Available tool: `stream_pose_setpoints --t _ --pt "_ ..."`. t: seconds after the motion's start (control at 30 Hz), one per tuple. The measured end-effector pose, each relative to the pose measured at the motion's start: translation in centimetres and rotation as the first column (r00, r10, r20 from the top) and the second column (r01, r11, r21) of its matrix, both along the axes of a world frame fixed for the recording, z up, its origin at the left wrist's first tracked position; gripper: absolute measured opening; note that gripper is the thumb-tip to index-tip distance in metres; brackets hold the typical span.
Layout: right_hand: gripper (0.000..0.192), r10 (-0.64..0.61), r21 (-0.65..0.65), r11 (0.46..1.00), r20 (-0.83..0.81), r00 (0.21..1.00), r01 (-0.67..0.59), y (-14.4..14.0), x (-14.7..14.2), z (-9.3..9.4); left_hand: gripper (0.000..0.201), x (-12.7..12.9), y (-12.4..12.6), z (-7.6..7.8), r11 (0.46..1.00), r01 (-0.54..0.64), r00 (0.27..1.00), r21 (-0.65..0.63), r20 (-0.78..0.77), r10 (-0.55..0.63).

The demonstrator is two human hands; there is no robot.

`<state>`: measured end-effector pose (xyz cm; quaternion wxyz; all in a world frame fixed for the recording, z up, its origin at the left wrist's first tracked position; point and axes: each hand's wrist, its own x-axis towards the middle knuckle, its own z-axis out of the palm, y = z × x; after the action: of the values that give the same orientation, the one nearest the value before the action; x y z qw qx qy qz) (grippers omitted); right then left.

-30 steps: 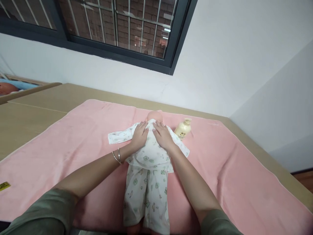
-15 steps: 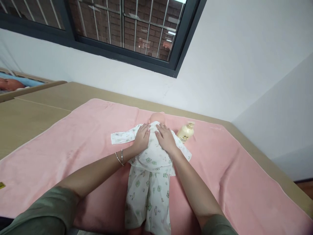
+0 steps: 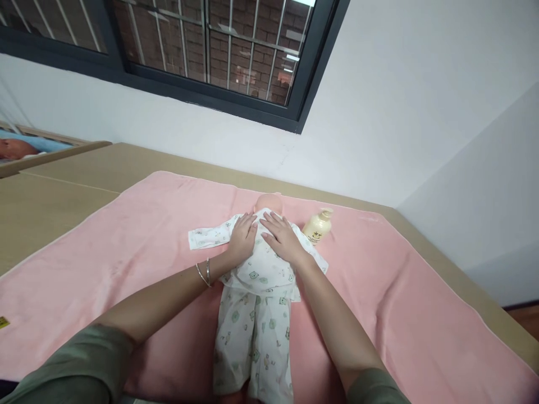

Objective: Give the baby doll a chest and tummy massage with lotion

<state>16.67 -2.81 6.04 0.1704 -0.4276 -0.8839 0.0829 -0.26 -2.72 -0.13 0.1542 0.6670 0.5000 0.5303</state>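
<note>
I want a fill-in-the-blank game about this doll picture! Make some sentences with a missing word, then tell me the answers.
1. The left hand and the right hand both rest on the shirt of the doll, so the shirt has ____ hands on it.
2. The colour of the blanket under the doll is ____.
3. The bracelets are on the person's ____ wrist.
4. The pump bottle is nearer to the person's ____ hand.

Missing words: two; pink; left; right.

No text legible. Pump bottle [image 3: 318,225], far, right of centre: dark print too small. Yellow tag [image 3: 4,322], left on pink blanket [image 3: 429,314]: dark marks, unreadable.
</note>
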Motion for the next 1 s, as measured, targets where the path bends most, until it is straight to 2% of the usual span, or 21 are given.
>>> stream_pose_setpoints --t 0.07,0.17,0.2,0.23,0.33,0.4,0.5,0.6,0.67,0.87,1.0 --pt "0.054 -0.073 0.008 0.997 0.002 0.997 0.073 0.1 0.3 0.1 0.053 0.0 -0.1 0.0 1.000 0.002 1.000 -0.009 -0.006 -0.002" --pt "0.056 -0.287 0.052 0.957 0.042 0.957 0.284 -1.1 -1.2 0.0 0.058 0.0 -0.4 0.0 1.000 0.002 1.000 -0.005 0.031 -0.002" --pt "0.057 -0.297 0.073 0.953 0.062 0.953 0.292 -1.7 -1.9 0.0 0.060 0.0 -0.5 -0.1 1.000 0.003 0.999 0.007 0.053 -0.003" --pt "0.057 -0.256 0.091 0.964 0.084 0.963 0.248 -2.2 -2.5 0.0 0.062 0.0 -0.5 -0.1 1.000 0.003 0.997 0.019 0.075 -0.004" --pt "0.054 0.001 0.091 0.996 0.112 0.994 -0.011 -2.8 -3.2 0.0 0.064 0.0 -0.6 -0.2 0.999 -0.005 0.994 0.040 0.109 0.001" --pt "0.050 0.042 0.067 0.997 0.066 0.997 -0.047 -2.2 -2.7 -0.1 0.062 -0.1 -0.5 -0.2 0.999 -0.002 0.996 0.033 0.087 0.000" --pt "0.047 -0.126 0.013 0.992 -0.017 0.992 0.126 -0.4 -1.0 -0.2 0.054 0.0 -0.5 -0.1 1.000 0.000 1.000 -0.004 -0.016 0.000" --pt "0.057 -0.361 -0.049 0.932 -0.031 0.932 0.359 0.9 0.2 -0.4 0.048 0.1 -0.6 0.1 1.000 -0.004 0.990 -0.025 -0.144 0.000" --pt "0.059 -0.454 -0.052 0.890 0.005 0.891 0.454 1.0 0.2 -0.5 0.048 0.1 -0.5 0.2 0.999 0.026 0.974 -0.021 -0.223 -0.030" --pt "0.056 -0.454 0.082 0.891 0.116 0.883 0.447 -2.2 -2.7 0.0 0.054 -0.4 2.1 0.8 0.993 0.016 0.946 -0.116 -0.319 -0.053" --pt "0.052 -0.461 0.083 0.887 0.132 0.878 0.453 -3.2 -3.1 0.9 0.064 -1.0 2.9 1.2 0.996 0.023 0.901 -0.086 -0.430 -0.058"
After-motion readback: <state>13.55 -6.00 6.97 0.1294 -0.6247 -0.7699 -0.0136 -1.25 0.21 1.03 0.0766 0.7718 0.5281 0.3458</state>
